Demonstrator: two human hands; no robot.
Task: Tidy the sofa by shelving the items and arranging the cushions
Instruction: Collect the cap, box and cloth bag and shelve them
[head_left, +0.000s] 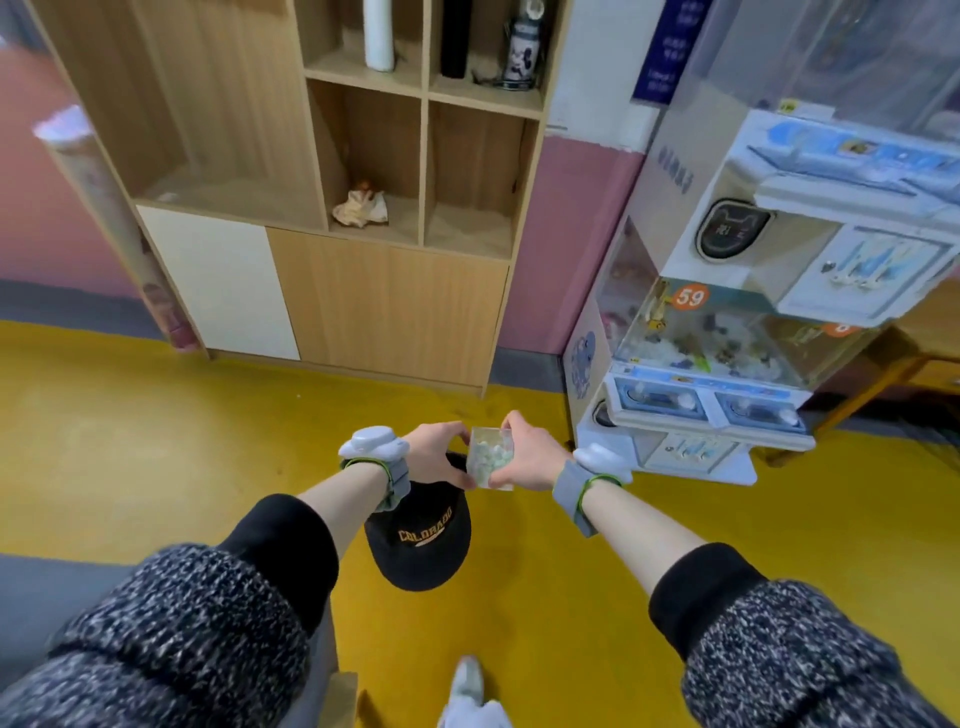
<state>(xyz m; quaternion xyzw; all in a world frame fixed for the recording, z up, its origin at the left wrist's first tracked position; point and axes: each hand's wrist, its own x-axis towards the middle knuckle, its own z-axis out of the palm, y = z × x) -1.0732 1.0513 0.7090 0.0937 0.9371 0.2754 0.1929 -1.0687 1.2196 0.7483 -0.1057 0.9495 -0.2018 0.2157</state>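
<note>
Cap reads "COLORADO"; vending machine sticker "59".

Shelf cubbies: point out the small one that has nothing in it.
The lower right cubby of the wooden shelf. The one left of it holds a seashell; the two above hold a white cylinder and dark bottles.

Lighting: bright, even, indoor; soft shadows. Quality: wide-angle bending at edges; motion blur on sleeves and left margin.
</note>
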